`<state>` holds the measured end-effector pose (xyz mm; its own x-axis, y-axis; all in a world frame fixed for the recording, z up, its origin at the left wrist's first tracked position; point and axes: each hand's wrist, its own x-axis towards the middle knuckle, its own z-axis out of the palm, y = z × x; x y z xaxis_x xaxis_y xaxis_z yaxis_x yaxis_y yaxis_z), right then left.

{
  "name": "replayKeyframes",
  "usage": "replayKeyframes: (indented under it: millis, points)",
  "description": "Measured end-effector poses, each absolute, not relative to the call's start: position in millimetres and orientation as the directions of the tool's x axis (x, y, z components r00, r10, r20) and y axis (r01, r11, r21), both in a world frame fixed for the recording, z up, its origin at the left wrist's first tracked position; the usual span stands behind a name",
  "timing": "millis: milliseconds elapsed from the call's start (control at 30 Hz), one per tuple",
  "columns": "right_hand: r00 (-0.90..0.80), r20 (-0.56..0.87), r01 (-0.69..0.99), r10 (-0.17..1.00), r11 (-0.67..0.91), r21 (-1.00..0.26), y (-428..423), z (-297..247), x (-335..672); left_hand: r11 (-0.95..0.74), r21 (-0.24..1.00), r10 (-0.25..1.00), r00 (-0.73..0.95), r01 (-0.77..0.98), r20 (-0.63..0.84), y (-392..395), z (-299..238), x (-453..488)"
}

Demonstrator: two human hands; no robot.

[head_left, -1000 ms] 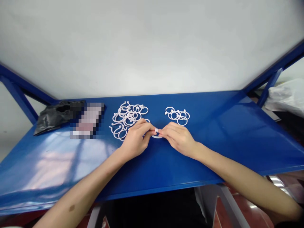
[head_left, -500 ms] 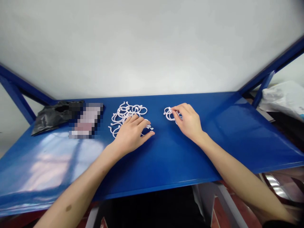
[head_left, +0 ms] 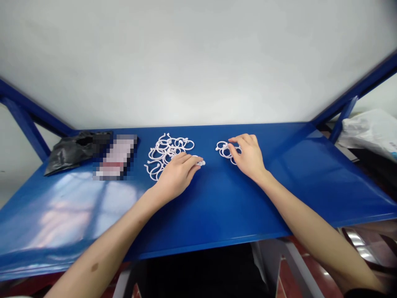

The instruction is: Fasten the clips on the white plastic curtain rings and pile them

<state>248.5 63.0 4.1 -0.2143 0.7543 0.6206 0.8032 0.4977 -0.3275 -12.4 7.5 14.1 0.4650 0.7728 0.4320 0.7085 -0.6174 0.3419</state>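
Several white plastic shower curtain rings [head_left: 163,145], open hoops with knobbed ends, lie in a loose pile on the blue table [head_left: 211,211]. At the pile's right edge, my left hand [head_left: 176,171] pinches a white shower curtain ring [head_left: 201,163] between thumb and fingers; only its knobbed end shows clearly. A smaller group of the same rings [head_left: 222,150] lies to the right. Over that group's right side is my right hand [head_left: 248,157], thumb and forefinger apart with nothing between them. Its palm hides some of the rings.
A black plastic bag [head_left: 68,151] lies at the back left, beside a blurred flat object [head_left: 116,157]. A pale wall [head_left: 198,62] rises behind the table. Blue frame bars [head_left: 344,114] stand at both ends, with clear plastic bags [head_left: 372,130] beyond the right one.
My right thumb and forefinger have parted and let go of a ring in the right group. My left thumb and fingers have closed on a ring at the left pile's edge.
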Motion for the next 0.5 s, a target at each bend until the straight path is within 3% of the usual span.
replayKeyframes:
  millis: [167,300,500]
  points:
    - [-0.397,0.609,0.631,0.687,0.686,-0.362,38.1,11.3,228.7,-0.485,0.588,0.869,0.281,0.647,0.408,6.5,18.6,-11.2]
    - [-0.517,0.516,0.480,0.683,0.731,-0.485,19.1,10.3,213.0,-0.403,0.744,0.914,0.267,0.533,0.304,5.4,23.9,-9.6]
    - [-0.451,0.522,0.423,0.724,0.689,-0.589,13.6,4.9,207.1,-0.355,0.811,0.927,0.290,0.466,0.239,1.7,25.5,-4.4]
